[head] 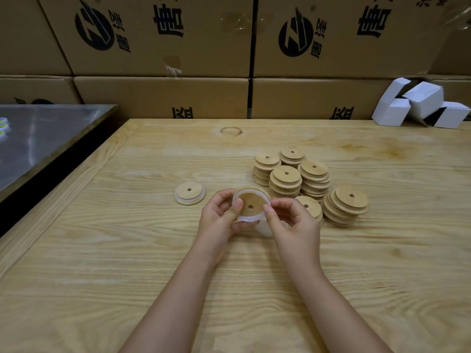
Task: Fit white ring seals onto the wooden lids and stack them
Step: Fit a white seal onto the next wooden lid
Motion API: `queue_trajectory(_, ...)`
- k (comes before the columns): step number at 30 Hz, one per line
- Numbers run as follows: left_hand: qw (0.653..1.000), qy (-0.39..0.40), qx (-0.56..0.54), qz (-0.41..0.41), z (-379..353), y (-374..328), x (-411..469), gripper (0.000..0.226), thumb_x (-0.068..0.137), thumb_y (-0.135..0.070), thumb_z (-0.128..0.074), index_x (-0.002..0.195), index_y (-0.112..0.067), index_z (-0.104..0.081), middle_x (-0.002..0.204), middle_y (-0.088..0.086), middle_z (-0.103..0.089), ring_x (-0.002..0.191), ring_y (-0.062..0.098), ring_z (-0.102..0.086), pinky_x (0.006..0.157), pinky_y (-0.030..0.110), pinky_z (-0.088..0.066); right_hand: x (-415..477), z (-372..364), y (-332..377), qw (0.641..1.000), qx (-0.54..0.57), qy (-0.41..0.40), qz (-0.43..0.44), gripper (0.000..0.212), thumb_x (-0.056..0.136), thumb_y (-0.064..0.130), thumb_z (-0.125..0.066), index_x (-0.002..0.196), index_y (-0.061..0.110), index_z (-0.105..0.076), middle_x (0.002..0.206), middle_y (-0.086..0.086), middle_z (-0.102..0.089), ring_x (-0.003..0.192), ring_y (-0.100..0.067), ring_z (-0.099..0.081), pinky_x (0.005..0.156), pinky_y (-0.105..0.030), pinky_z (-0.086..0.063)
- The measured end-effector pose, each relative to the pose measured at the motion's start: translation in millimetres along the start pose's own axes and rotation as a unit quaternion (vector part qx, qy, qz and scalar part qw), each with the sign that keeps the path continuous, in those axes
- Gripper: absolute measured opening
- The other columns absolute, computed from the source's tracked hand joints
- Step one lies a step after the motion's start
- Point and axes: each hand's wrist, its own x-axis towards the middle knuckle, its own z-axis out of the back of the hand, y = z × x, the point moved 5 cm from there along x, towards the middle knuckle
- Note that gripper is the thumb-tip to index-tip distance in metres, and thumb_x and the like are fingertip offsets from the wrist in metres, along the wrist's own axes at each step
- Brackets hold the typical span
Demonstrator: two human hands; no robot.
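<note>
Wooden lid (251, 204) with a central hole, held above the table (114, 250) and tilted toward the camera. The lid is gripped at its left edge by the curled fingers and thumb of the left hand (219, 220). A white ring seal (248, 219) (lying around the lid's raised inner disc) is pinched at the right rim by the thumb and forefinger of the right hand (293, 222). One sealed lid (190, 193) is laid flat, alone, to the left. Stacks of bare lids (300, 179) are grouped just behind and to the right. Cardboard boxes (163, 34) are piled at the back.
</note>
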Motion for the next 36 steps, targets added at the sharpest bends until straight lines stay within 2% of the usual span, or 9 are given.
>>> queue_trajectory(5, 0.997, 0.040, 0.071, -0.013, -6.2, -0.6, -3.6, 0.028, 0.078, -0.009, -0.064, 0.102, -0.013, -0.049, 0.089, 0.007, -0.070, 0.078, 0.022, -0.069, 0.064, 0.038, -0.059, 2.2, 7.9, -0.7, 0.999, -0.012, -0.039, 0.015, 0.023, 0.084, 0.009, -0.067, 0.078, 0.031, -0.063, 0.075, 0.018, -0.067, 0.074, 0.000, -0.063, 0.071, -0.015, -0.048)
queue_trajectory(8, 0.991, 0.021, 0.126, -0.032, -7.0, -1.0, -3.4, 0.029, 0.083, 0.003, -0.062, 0.105, -0.014, -0.054, 0.081, 0.001, -0.070, 0.074, 0.018, -0.069, 0.067, 0.040, -0.059, 3.2, 11.7, -0.1, 0.998, -0.009, -0.053, 0.020, 0.023, 0.085, 0.010, -0.066, 0.079, 0.032, -0.063, 0.077, 0.020, -0.067, 0.076, 0.001, -0.063, 0.072, -0.015, -0.049)
queue_trajectory(11, 0.988, -0.005, 0.155, -0.029, -3.2, -1.6, -1.1, 0.023, 0.081, 0.007, -0.063, 0.095, -0.012, -0.061, 0.080, -0.001, -0.073, 0.074, 0.018, -0.070, 0.072, 0.041, -0.058, 3.9, 11.2, -2.7, 0.999, 0.014, -0.049, 0.002, 0.021, 0.084, 0.009, -0.067, 0.078, 0.029, -0.065, 0.078, 0.019, -0.069, 0.077, 0.001, -0.064, 0.071, -0.012, -0.048)
queue_trajectory(18, 0.995, -0.035, 0.092, -0.019, 0.7, -3.9, 0.8, 0.025, 0.080, 0.013, -0.060, 0.089, -0.010, -0.062, 0.075, 0.000, -0.073, 0.070, 0.013, -0.070, 0.059, 0.025, -0.057, 5.5, 8.3, -5.5, 0.993, 0.101, -0.031, -0.044, 0.014, 0.082, 0.007, -0.068, 0.075, 0.019, -0.069, 0.077, 0.011, -0.072, 0.078, -0.002, -0.066, 0.071, -0.010, -0.047)
queue_trajectory(27, 0.999, -0.037, 0.023, -0.002, 1.5, -3.0, -0.1, 0.020, 0.081, 0.010, -0.059, 0.097, -0.004, -0.060, 0.081, 0.007, -0.073, 0.077, 0.018, -0.071, 0.061, 0.028, -0.058, 8.3, 6.2, 0.6, 0.993, 0.114, -0.007, -0.034, 0.013, 0.080, 0.002, -0.069, 0.076, 0.015, -0.069, 0.089, 0.001, -0.071, 0.085, -0.005, -0.067, 0.076, -0.013, -0.049)
queue_trajectory(29, 0.999, -0.031, 0.028, -0.001, 0.5, -3.2, -1.1, 0.020, 0.081, 0.009, -0.059, 0.096, -0.004, -0.060, 0.084, 0.008, -0.072, 0.079, 0.020, -0.071, 0.063, 0.029, -0.058, 7.8, 7.0, 1.0, 0.994, 0.107, -0.006, -0.025, 0.015, 0.080, 0.003, -0.069, 0.076, 0.017, -0.069, 0.087, 0.002, -0.071, 0.085, -0.006, -0.067, 0.075, -0.014, -0.050)
queue_trajectory(34, 0.999, -0.021, 0.046, -0.008, -5.2, -3.2, -3.8, 0.022, 0.081, 0.014, -0.059, 0.091, -0.005, -0.056, 0.088, 0.011, -0.067, 0.078, 0.016, -0.070, 0.062, 0.028, -0.058, 4.8, 6.8, -2.9, 0.998, 0.057, -0.012, -0.013, 0.013, 0.082, 0.009, -0.069, 0.083, 0.022, -0.066, 0.084, 0.006, -0.069, 0.084, -0.011, -0.066, 0.079, -0.027, -0.052)
queue_trajectory(36, 0.999, -0.011, 0.050, -0.012, -8.7, -2.3, -5.4, 0.024, 0.081, 0.015, -0.057, 0.089, -0.006, -0.052, 0.091, 0.012, -0.062, 0.080, 0.015, -0.069, 0.063, 0.028, -0.058, 4.9, 7.5, -3.4, 0.999, 0.037, -0.016, -0.002, 0.015, 0.083, 0.010, -0.068, 0.083, 0.024, -0.065, 0.083, 0.008, -0.069, 0.083, -0.010, -0.065, 0.077, -0.027, -0.052)
